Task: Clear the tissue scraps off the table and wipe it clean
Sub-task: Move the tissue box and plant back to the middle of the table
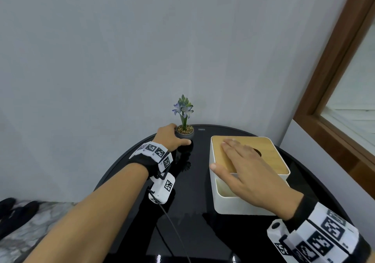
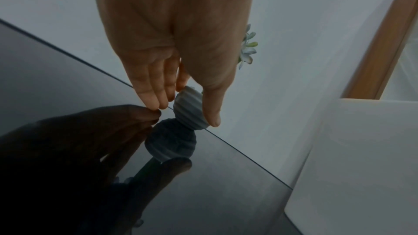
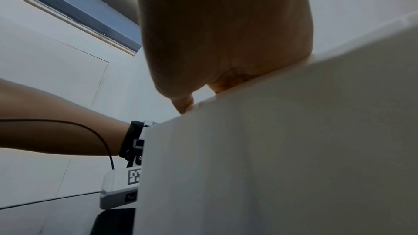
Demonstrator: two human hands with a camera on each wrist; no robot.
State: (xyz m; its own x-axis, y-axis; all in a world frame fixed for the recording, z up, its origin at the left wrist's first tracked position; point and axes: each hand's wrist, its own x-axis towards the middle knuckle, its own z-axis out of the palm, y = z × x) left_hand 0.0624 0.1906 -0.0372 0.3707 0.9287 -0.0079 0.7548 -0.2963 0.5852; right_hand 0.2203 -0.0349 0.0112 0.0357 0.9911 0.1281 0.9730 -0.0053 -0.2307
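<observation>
On the glossy black round table (image 1: 194,218) stands a small grey flower pot (image 1: 185,134) with a purple-flowered plant. My left hand (image 1: 178,139) grips the pot. In the left wrist view the thumb (image 2: 213,113) lies on one side of the ribbed pot (image 2: 189,108) and the fingers on the other. My right hand (image 1: 233,156) rests flat, fingers straight, on the wooden lid of the white tissue box (image 1: 239,206). The right wrist view shows the box wall (image 3: 271,149) close up under my palm (image 3: 226,42). No tissue scraps show in any view.
A pale wall rises right behind the table. A brown window frame (image 1: 334,80) runs along the right. Dark slippers (image 1: 18,208) lie on the marbled floor to the left. The box fills the table's right half; bare black top (image 2: 226,185) lies between pot and box.
</observation>
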